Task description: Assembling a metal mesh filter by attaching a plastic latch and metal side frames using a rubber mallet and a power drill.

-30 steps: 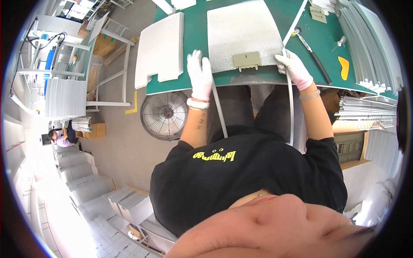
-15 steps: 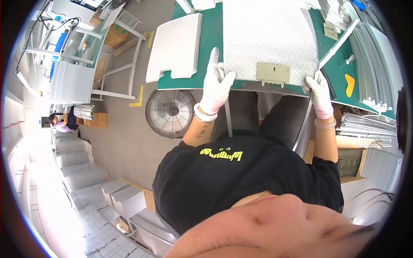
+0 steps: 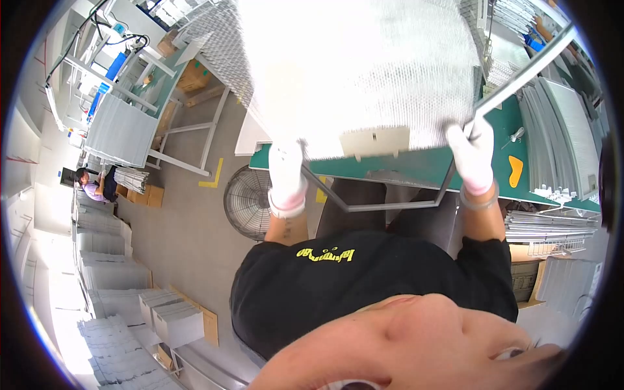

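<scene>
Both my hands wear white gloves. My left hand (image 3: 286, 170) grips the near left edge of a large white mesh filter panel (image 3: 364, 71), lifted off the green worktable (image 3: 429, 170) and tilted toward me. My right hand (image 3: 472, 154) holds the panel's near right corner together with a thin grey metal frame (image 3: 416, 203) that hangs under it. A pale plastic latch (image 3: 375, 143) sits at the middle of the panel's near edge.
A round floor fan (image 3: 249, 203) stands under the table at the left. Stacks of metal strips and filter panels (image 3: 559, 130) lie on the right. An orange piece (image 3: 515, 170) rests on the green mat. Shelving racks (image 3: 123, 130) and another person (image 3: 91, 185) are far left.
The mesh panel lay flat on the table; both hands have now lifted it with the metal frame up toward my face, so it fills the top of the view.
</scene>
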Demonstrator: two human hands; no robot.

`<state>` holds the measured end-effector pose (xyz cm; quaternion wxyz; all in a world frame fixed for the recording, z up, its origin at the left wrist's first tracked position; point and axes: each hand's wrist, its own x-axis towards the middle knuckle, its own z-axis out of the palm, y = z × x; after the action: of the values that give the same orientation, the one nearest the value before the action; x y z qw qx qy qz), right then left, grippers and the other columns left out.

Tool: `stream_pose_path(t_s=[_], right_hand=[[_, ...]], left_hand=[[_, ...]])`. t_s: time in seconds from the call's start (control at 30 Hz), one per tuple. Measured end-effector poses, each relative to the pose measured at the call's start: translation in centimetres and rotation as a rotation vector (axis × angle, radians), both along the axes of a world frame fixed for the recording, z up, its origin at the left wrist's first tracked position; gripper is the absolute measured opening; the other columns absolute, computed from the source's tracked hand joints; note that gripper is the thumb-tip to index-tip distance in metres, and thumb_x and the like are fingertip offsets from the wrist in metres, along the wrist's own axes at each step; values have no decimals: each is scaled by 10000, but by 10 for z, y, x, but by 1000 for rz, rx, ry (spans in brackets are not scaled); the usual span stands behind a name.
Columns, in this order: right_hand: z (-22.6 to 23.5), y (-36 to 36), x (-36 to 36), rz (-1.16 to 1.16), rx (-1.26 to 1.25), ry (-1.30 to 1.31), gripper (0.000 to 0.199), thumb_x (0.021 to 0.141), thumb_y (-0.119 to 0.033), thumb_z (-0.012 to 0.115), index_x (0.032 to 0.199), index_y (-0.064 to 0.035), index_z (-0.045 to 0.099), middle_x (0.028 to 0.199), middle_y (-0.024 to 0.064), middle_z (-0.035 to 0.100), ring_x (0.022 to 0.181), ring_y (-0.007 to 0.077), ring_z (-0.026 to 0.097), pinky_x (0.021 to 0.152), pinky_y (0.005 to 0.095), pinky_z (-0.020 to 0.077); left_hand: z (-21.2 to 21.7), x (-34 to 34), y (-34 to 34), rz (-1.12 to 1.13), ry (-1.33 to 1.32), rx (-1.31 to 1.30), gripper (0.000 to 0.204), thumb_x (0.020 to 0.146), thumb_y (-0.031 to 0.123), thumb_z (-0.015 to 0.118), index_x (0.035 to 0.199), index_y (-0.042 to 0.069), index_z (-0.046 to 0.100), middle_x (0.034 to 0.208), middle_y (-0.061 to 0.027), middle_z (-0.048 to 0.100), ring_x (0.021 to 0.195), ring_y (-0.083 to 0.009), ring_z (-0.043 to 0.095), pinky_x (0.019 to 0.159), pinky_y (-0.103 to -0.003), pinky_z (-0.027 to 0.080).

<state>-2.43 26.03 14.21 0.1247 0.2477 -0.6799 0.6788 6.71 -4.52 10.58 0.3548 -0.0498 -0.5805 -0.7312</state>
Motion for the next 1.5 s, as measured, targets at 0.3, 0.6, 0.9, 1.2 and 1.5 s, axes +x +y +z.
stream_pose_path(t_s=[0.3,0.6,0.9,1.2,1.5], right_hand=[[-19,-12,-57,-405,-157,192,207,889,-73,752,828,-36,558,569,-91,398,517,1,327,456,216,279],[-39,-18,-58,-192,-137,38,79,930,-41,652,974,11,611,799,-20,582,734,35,499,645,222,435],[-67,24,-54,132,60,-123,449,894,-66,668,1319,23,558,1199,56,652,1081,128,600,963,304,482],[-5,3,-61,-273,-14,63,81,953,-96,665,972,-26,630,841,-34,593,773,32,488,699,221,429],[-101,0,-65,-45,-250,-98,291,1004,-163,632,1240,0,584,1123,0,652,1004,68,572,909,248,463]], left_hand=[[43,-97,7,14,98,-341,134,850,-10,725,907,35,613,762,21,563,674,-57,495,600,-215,435],[-6,-98,2,24,-34,-387,274,865,-11,703,1125,-40,623,952,-54,680,834,-113,619,744,-270,514],[-30,-91,-30,-258,-190,-699,390,859,60,719,1221,-39,616,1108,-101,702,1017,-170,664,912,-317,527],[14,-104,-11,33,93,-549,182,835,-7,699,1007,-22,642,798,-11,621,691,-126,561,651,-275,480],[-56,-87,9,-54,-74,-250,341,859,97,748,1152,-43,646,1049,-94,692,970,-171,636,886,-321,506]])
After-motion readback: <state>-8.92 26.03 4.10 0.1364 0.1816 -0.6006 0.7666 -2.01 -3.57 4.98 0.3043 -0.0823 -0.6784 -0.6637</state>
